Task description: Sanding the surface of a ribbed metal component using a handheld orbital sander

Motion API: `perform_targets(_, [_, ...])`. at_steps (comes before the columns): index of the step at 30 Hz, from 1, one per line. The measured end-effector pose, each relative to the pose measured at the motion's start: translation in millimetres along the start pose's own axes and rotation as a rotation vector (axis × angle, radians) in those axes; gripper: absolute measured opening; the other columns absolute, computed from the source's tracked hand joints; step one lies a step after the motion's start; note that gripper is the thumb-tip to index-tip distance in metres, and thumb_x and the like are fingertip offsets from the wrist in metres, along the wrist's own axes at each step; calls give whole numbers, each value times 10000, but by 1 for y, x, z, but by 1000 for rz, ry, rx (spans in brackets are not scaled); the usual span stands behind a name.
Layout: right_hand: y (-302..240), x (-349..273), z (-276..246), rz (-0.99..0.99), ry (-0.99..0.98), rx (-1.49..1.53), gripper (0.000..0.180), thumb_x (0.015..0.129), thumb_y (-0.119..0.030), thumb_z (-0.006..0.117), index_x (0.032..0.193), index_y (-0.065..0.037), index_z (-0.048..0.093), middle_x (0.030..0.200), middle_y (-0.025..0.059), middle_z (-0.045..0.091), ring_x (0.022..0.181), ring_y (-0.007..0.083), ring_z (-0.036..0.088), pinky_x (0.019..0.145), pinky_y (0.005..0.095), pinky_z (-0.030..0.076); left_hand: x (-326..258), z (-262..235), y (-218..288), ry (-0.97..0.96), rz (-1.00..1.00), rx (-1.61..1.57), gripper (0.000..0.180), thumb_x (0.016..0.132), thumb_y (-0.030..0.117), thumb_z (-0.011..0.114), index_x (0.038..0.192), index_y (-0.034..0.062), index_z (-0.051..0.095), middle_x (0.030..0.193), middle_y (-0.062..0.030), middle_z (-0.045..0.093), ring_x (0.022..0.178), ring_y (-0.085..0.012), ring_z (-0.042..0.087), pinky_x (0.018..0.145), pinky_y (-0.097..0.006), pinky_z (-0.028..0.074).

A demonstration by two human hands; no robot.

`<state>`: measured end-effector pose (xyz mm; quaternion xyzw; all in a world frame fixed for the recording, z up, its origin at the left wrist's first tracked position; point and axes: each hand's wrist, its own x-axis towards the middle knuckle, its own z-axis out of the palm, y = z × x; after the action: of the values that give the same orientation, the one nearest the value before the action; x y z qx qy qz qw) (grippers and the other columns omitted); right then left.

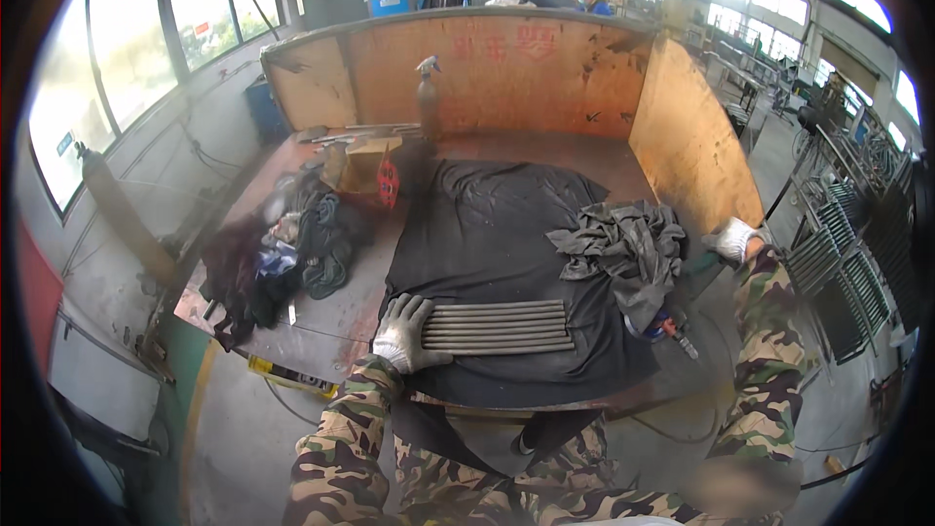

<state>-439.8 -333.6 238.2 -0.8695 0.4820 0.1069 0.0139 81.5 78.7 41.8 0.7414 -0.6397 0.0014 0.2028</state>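
Several grey metal rods (502,326) lie side by side in a flat row on a black cloth (497,234) near the table's front edge. My left hand (401,333), in a whitish knit glove, rests at their left ends with fingers stretched out and the thumb apart along the near side. Far to the right, my gloved right hand (732,239) is at the table's right side, close to the end of the wooden side board. Its fingers are partly hidden, so I cannot make out whether it holds anything. A crumpled grey cloth (633,248) lies between it and the rods.
A tool with a red part and metal nozzle (679,336) lies by the grey cloth. Dark rags (326,244) and an open cardboard box (358,166) are at left. A spray bottle (427,102) stands by the wooden back board (390,68). Metal racks (842,263) stand to the right.
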Motion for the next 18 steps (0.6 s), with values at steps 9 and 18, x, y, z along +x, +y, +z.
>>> perform_targets(9, [-179, -59, 46, -288, 270, 583, 324, 1007, -249, 659, 1299, -153, 761, 1215, 170, 778, 1148, 391, 731, 997, 436, 572, -6, 16, -4, -59, 47, -8, 1180, 598, 641, 955, 1509, 16, 541, 1548, -277, 531, 1491, -542, 418, 1247, -631, 354])
perform_targets(18, [-262, 14, 144, -576, 264, 620, 327, 977, -126, 720, 1301, -132, 765, 1158, 127, 758, 1048, 349, 725, 929, 421, 587, 25, 23, -19, -24, 87, -52, 1102, 655, 507, 941, 1527, -19, 521, 1585, -291, 507, 1526, -503, 412, 1271, -576, 368])
